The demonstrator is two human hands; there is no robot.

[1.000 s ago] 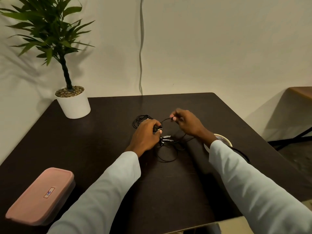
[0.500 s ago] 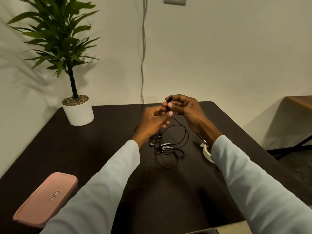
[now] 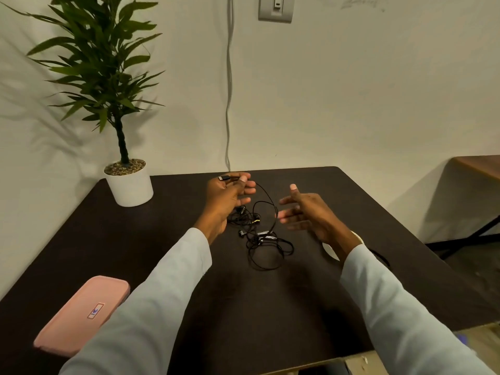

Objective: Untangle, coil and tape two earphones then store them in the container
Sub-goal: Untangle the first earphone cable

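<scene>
A tangle of black earphones (image 3: 259,234) lies in the middle of the dark table (image 3: 243,307). My left hand (image 3: 226,201) is raised above its far left side, thumb and forefinger pinching the plug end of one earphone cable, which arcs down into the tangle. My right hand (image 3: 305,215) hovers just right of the tangle, fingers spread, holding nothing. A roll of white tape (image 3: 331,250) lies on the table, mostly hidden behind my right wrist. The pink closed container (image 3: 81,315) sits at the near left.
A potted plant in a white pot (image 3: 129,186) stands at the table's far left corner. A grey cable (image 3: 229,104) hangs down the wall behind the table. Another table (image 3: 479,166) stands to the right. A black cord (image 3: 378,257) lies near my right sleeve.
My hands have come apart: the left moved left keeping the plug end, the right let go and dropped open to the right. The view has tilted up.
</scene>
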